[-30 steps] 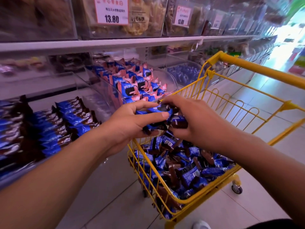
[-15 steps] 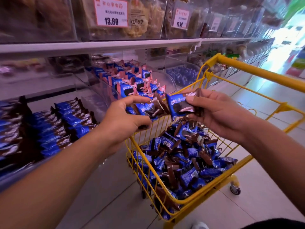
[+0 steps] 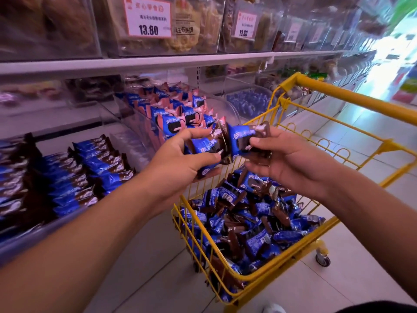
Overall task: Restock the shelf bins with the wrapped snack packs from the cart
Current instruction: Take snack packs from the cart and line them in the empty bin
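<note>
A yellow wire cart (image 3: 352,98) holds a heap of blue and brown wrapped snack packs (image 3: 246,218). Above its near left corner my left hand (image 3: 180,159) grips a small stack of these packs (image 3: 203,150). My right hand (image 3: 286,159) holds one pack (image 3: 243,137) by its end, upright, touching the stack in my left hand. At the left a shelf bin (image 3: 29,238) holds rows of the same blue and brown packs (image 3: 94,172).
A clear bin (image 3: 135,116) behind my hands holds blue and pink packs (image 3: 180,111). Further right sits a bin of dark blue packs (image 3: 246,102). The upper shelf (image 3: 158,61) carries bagged snacks with 13.80 price tags. The tiled aisle floor (image 3: 158,256) runs beside the cart.
Both hands rose out of the cart with packs. My right hand lifted one pack and brought it against the stack in my left hand.
</note>
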Motion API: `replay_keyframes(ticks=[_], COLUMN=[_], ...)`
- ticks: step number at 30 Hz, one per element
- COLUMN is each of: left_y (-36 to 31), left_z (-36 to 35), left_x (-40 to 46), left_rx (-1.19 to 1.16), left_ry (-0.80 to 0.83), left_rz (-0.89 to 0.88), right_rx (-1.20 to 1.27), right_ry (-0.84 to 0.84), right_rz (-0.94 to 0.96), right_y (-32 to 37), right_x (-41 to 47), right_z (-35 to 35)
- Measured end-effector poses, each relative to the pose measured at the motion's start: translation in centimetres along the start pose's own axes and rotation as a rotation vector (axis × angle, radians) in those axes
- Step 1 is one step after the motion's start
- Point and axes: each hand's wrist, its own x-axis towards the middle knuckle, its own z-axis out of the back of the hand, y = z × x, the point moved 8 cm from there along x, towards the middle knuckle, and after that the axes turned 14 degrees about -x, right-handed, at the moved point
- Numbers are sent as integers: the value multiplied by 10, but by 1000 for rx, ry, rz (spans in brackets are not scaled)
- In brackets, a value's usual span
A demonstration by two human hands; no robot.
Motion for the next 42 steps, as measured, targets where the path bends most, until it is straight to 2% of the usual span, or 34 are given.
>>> replay_keyframes(ticks=[3, 6, 8, 11, 16, 23, 25, 28, 31, 33, 35, 39, 40, 42], left_y=[-6, -19, -27, -40, -52, -82, -98, -124, -139, -150, -160, -182, -184, -189], left_z=[0, -1, 6, 12, 33, 66, 84, 112, 140, 162, 180, 185, 185, 190], left_x=[-3, -12, -17, -29, -47, -80, -89, -105, -115, -121, -126, -143, -146, -151], left_rx=[186, 355, 392, 391, 28, -266, -281, -234, -229, -93, 89, 870, 992, 1076], left_ry=[32, 48, 42, 75, -49, -188, -260, -288, -250, -279, -316, -293, -283, -279], left_rz=[-69, -169, -183, -182, -99, -148, -241, -358, -356, -377, -402, -574, -615, -617], right_rx=[-2, -123, -185, -123, 93, 83, 0, -273, -624, -694, -655, -436, -353, -285], right_ry=[34, 83, 91, 130, 308, 277, 306, 381, 404, 438, 496, 647, 717, 810], right_rz=[66, 93, 99, 95, 120, 152, 163, 227, 293, 312, 288, 168, 114, 28], right_y=[8, 9, 10, 7, 6, 9, 13, 29, 43, 45, 42, 24, 19, 10], right_x=[0, 3, 6, 9, 10, 19, 25, 35, 49, 58, 63, 64, 62, 61], right_z=[-1, -15, -25, -43, -100, -168, -193, -235, -269, -290, -305, -316, -317, -316])
